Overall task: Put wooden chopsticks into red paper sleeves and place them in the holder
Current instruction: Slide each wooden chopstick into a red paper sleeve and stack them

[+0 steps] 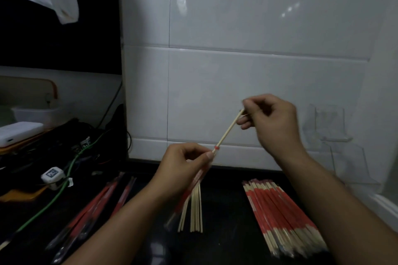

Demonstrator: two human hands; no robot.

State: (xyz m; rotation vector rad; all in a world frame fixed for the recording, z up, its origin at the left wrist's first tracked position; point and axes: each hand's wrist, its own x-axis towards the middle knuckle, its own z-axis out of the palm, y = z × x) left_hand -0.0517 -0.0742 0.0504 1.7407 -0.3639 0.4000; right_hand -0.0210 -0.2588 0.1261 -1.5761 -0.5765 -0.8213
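Head view, nearest me: a stack of sleeved chopsticks (282, 219) lies on the dark counter (224, 211) at right, bare chopsticks (196, 211) in the middle and empty red sleeves (94, 206) at left. Above them my left hand (183, 165) pinches a red sleeve (193, 183) at its mouth, while my right hand (269, 114) pinches the top of 1 chopstick (229, 129) slanting into it. Behind is the white tiled wall (237, 49), with a clear holder (336, 135) mounted at right.

chopsticks getting sleeved up, mid-air

One pale wooden chopstick pair (228, 131) slants up-right, lower end in a red paper sleeve (199, 175). Bare sticks (196, 211) lie fanned on the dark counter, sleeved pile (280, 217) to their right, flat.
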